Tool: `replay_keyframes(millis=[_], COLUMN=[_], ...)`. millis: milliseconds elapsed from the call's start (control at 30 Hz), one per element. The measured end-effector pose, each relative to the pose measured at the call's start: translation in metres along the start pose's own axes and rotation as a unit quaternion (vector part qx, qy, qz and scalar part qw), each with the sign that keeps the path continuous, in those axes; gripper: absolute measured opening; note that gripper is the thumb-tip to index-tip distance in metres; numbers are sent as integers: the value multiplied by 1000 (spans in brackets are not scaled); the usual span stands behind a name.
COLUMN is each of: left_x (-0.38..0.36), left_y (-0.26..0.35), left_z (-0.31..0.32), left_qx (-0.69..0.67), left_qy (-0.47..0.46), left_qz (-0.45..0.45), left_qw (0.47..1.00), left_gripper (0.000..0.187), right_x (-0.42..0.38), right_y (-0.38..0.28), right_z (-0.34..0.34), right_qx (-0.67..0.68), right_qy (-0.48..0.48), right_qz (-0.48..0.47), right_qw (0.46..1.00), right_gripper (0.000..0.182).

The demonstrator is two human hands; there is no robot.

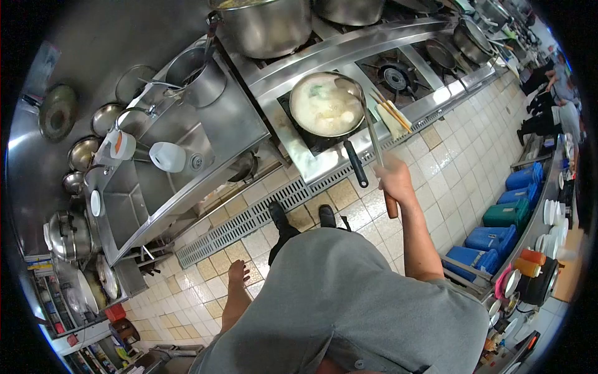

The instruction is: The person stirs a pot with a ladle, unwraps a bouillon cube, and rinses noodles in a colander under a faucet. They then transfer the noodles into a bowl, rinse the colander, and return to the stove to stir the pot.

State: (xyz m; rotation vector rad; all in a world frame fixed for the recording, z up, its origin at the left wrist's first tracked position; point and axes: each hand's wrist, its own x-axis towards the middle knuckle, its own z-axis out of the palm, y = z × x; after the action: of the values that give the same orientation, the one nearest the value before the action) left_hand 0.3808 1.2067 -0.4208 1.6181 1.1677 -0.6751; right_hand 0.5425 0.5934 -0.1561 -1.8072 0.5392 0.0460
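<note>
My right hand (395,178) is wrapped round the long handle of a ladle (373,133), a metal shaft with a brown wooden end. Its bowl dips into a white, creamy liquid (321,106) with a green patch, inside a frying pan (298,126). That pan sits on the stove, its black handle (355,163) pointing toward me, close to my right hand but not held. Low at my side hangs my left hand (238,274), holding nothing, fingers apart above the tiled floor.
Long wooden sticks (395,115) lie on a pale block right of the pan, near a bare burner (394,77). Large pots (266,28) stand behind. A sink (196,134) is on the left, a floor grate (240,224) below. Blue bins (492,239) and people are to the right.
</note>
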Motion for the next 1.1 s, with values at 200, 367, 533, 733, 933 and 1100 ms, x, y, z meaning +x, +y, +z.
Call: replay_keyframes(millis=[200,367,533,733,933,1100], left_x=[3,17,8,6,-10,-8], left_y=[12,12,21,11,10,11], left_z=[-6,-10,-7,-11,-9,-5], left_qx=[-10,-33,-29,-22,-38,-36], left_qy=[22,13,7,29,39,38], left_qz=[-4,26,29,21,7,3], left_qw=[1000,999,999,999,999,999], left_gripper=[46,48,50,49,32,32], right_x=[-23,-23,-26,-25,-17,-11], right_y=[-5,-16,-16,-32,-38,-55], right_z=[1,6,8,10,4,-9], right_qx=[243,456,509,362,251,85], right_qy=[-108,-133,-163,-99,-90,-74], right_qz=[125,218,203,126,40,-10], right_qw=[956,853,820,918,963,994], right_gripper=[18,24,25,16,18,28])
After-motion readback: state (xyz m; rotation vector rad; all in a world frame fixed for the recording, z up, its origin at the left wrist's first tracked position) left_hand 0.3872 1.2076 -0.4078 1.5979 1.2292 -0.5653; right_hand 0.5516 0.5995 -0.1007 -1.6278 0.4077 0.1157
